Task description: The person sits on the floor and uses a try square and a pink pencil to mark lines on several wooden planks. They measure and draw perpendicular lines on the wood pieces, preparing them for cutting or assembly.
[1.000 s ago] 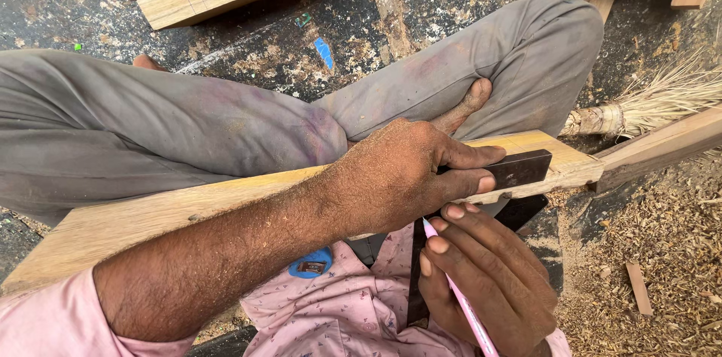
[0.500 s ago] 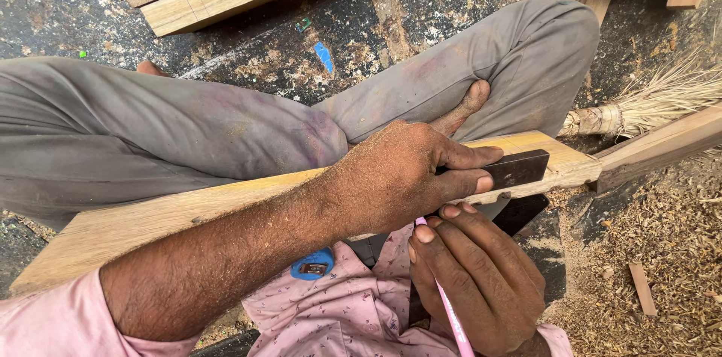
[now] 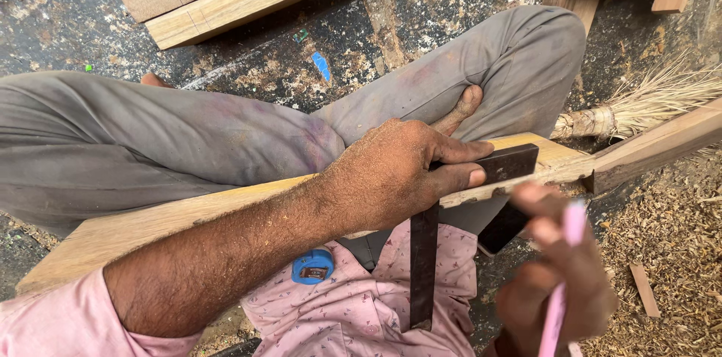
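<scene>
The try square (image 3: 481, 176) sits at the near edge of the wooden plank (image 3: 150, 218), close to the plank's right end: its dark stock lies flat on the top face and its thin blade hangs down over the edge, in front of the pink shirt (image 3: 361, 312). It looks rigid and fairly light, the blade smooth, probably metal and likely to slide, so the stock is the sound place to grip, pressed hard against the wood. The left hand (image 3: 395, 173) does just that, fingers curled and clamped over the stock, dusted with sawdust. The plank seems stiff and weighty, resting across the lap above the grey trousers (image 3: 150, 139). The right hand (image 3: 560, 274) is blurred, apart from the square, fingers closed around a pink pencil (image 3: 562, 282). A small blue tape measure (image 3: 312, 267) lies on the shirt; wood shavings (image 3: 669, 252) cover the floor to the right
</scene>
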